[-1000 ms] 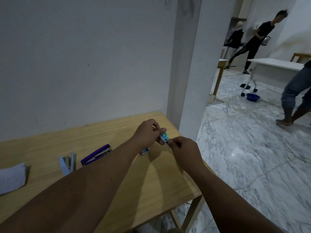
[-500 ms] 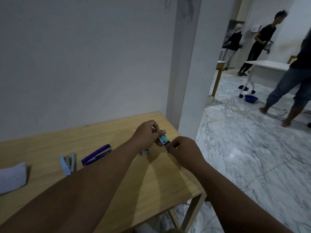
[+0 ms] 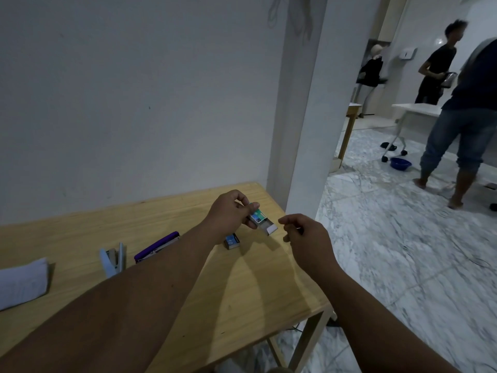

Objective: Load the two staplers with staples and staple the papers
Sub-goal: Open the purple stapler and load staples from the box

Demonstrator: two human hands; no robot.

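A: Left hand point(image 3: 228, 215)?
B: Pinched on a small staple box point(image 3: 259, 218), thumb on top, fingers under. Inner tray slid partway out toward the right hand point(image 3: 306, 238). Box held in the air above the tabletop point(image 3: 255, 286).

A: Right hand?
B: Loosely curled, fingers apart, touching nothing. Just right of the tray's open end, small gap between them.

A: Edges?
B: Both hands sit near the tabletop's far right corner. Right hand is over the right edge, bare marble floor point(image 3: 403, 251) beyond it. A white pillar point(image 3: 298, 130) stands just behind the corner, wall along the far edge.

A: Other task items?
B: Second staple box point(image 3: 231, 241) lies flat under and just nearer than the left hand. Purple stapler point(image 3: 157, 250) left of the left forearm, light blue stapler point(image 3: 114, 261) further left, apart from it, looks opened up. Papers point(image 3: 21, 284) well left, at the frame edge.

A: Free room?
B: Bare wood between the two forearms and toward the near edge. People stand well off on the floor at the right.
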